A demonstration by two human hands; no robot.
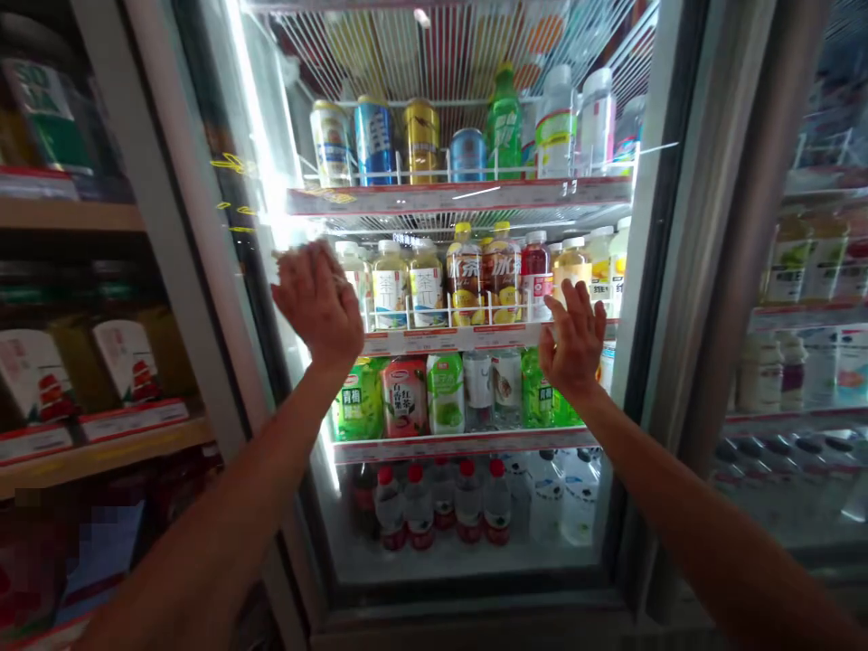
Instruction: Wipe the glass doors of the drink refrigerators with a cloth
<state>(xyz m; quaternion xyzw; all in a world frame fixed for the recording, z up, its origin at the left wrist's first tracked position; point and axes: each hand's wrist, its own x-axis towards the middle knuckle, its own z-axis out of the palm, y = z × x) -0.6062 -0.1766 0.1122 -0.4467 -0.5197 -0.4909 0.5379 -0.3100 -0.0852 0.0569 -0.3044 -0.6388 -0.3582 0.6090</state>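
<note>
Left hand [318,303] gripping a pale cloth [334,258] near the left edge of the glass [657,271], level with the middle shelf's [448,340] left end; right hand [575,339] open and without a load, fingers loosely spread, near the right edge. We cannot tell whether either presses on the glass. We judge the cloth light, soft and limp, not fragile, and best held bunched under the palm with the fingers over it; the glass should prove stiff, smooth and slippery. Behind it we see cans [421,140] and bottles [427,285] in rows, lit by a bright strip [248,81] along the left edge. In the dimmer room, a rack [74,214] of goods stands at left and a second cooler [806,318] at right.
</note>
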